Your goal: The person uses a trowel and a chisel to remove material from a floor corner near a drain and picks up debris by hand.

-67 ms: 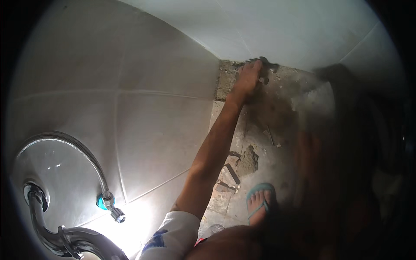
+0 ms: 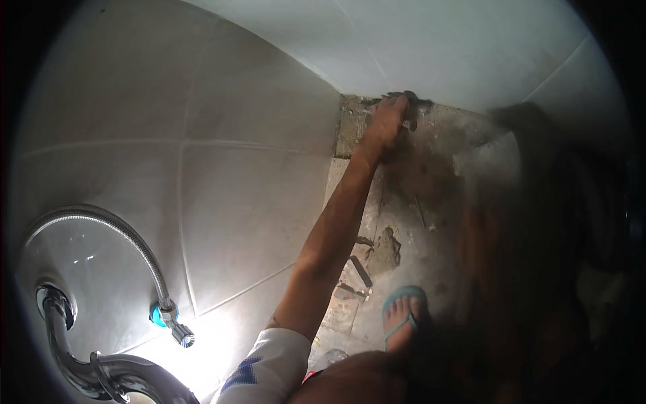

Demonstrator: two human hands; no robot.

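Hands: left (image 2: 387, 124) grips dark tool (image 2: 408, 101), half-hidden | right unseen

Glossy, smooth ceramic wall tiles (image 2: 222, 135) reflect the light. The floor (image 2: 417, 202) is rough, bare cement, dusty and crumbled. The drain pipe (image 2: 74, 357) and braided hose (image 2: 128, 236) are shiny chrome metal. The sandal (image 2: 404, 316) looks like teal rubber, perhaps plastic.

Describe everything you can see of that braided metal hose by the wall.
The braided metal hose is a silvery flexible line that arches from the left down to a chrome valve with a blue collar on the tiled wall. It looks intact, glinting in bright light, above a chrome drain trap. No hand touches it.
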